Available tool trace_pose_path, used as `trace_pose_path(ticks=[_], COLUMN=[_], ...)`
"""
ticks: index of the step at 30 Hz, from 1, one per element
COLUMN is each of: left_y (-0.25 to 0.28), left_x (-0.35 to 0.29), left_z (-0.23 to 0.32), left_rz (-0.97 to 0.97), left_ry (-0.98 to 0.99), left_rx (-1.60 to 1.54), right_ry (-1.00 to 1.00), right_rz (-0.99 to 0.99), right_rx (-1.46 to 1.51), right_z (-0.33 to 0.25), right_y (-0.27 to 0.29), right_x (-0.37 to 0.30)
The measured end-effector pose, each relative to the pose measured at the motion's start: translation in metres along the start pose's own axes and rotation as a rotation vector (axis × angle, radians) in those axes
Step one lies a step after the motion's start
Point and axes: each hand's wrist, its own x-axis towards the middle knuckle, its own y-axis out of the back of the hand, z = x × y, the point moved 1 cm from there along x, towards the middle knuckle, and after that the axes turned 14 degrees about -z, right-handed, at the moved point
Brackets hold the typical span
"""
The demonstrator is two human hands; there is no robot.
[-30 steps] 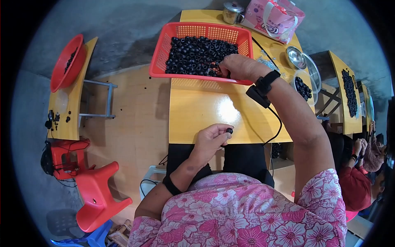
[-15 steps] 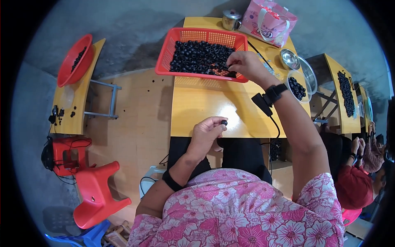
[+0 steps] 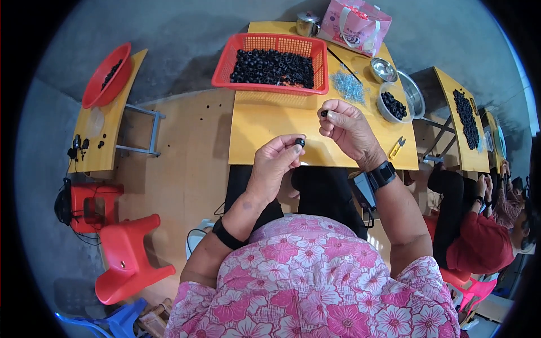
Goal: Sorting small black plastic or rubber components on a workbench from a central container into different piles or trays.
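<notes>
Between thumb and fingertips, my left hand (image 3: pixel 275 166) pinches a small round black piece (image 3: pixel 300 142) above the table's near edge. My right hand (image 3: pixel 349 132) is just to its right and slightly farther off, pinching another small black ring-like piece (image 3: pixel 324 113). The two pieces are apart. Beyond my hands stands a red plastic basket (image 3: pixel 221 73) with perforated sides, holding a heap of similar black rings (image 3: pixel 270 66). To the right, a clear bowl (image 3: pixel 385 114) contains more black pieces. A pile of small clear bits (image 3: pixel 347 86) lies beside the basket.
Yellow snips (image 3: pixel 397 147) lie near the table's right edge, with metal bowls (image 3: pixel 384 70) farther back. A pink bag (image 3: pixel 356 25) and a metal mug (image 3: pixel 307 23) stand at the far end. Left are red stools (image 3: pixel 132 262) and a side table (image 3: pixel 121 96); right, a person in red (image 3: pixel 479 242).
My right hand has come back from the basket toward my left hand, bringing a black ring-like piece. My left hand has risen slightly, still pinching its piece. The snips have come into view.
</notes>
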Motion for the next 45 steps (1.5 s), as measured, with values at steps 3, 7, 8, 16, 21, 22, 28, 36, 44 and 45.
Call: trace_pose_path(ticks=[3,7,8,16,21,22,28,36,44,45], left_y=[-0.007,-0.011,-0.013,-0.01,-0.008,-0.007,-0.007,-0.007,-0.004,-0.004], left_x=[-0.007,-0.018,-0.02,-0.029,-0.031,-0.031,-0.03,-0.03,-0.029,-0.029], left_z=[0.004,0.007,0.007,0.003,0.002,0.002,0.001,-0.001,-0.003,-0.002], left_rz=[-0.024,-0.004,0.001,-0.032,-0.035,-0.033,-0.05,-0.046,-0.051,-0.055], left_ry=[-0.021,-0.024,-0.033,-0.072,-0.089,-0.088,-0.1,-0.086,-0.062,-0.065], left_rx=[0.017,-0.001,-0.005,0.026,0.035,0.034,0.036,0.059,0.083,0.092], right_ry=[0.001,-0.017,-0.021,0.011,0.004,0.001,-0.036,-0.059,-0.067,-0.07], right_rz=[-0.038,-0.032,-0.018,0.028,0.093,0.093,0.101,0.115,0.131,0.142], right_rx=[0.028,-0.026,-0.069,-0.257,-0.395,-0.394,-0.525,-0.573,-0.626,-0.631], right_z=[0.004,0.008,0.009,0.019,0.019,0.019,0.016,0.018,0.02,0.02], right_y=[-0.02,-0.038,-0.041,-0.056,-0.063,-0.065,-0.07,-0.07,-0.07,-0.07], right_x=[-0.011,-0.02,-0.022,-0.033,-0.036,-0.036,-0.035,-0.035,-0.035,-0.035])
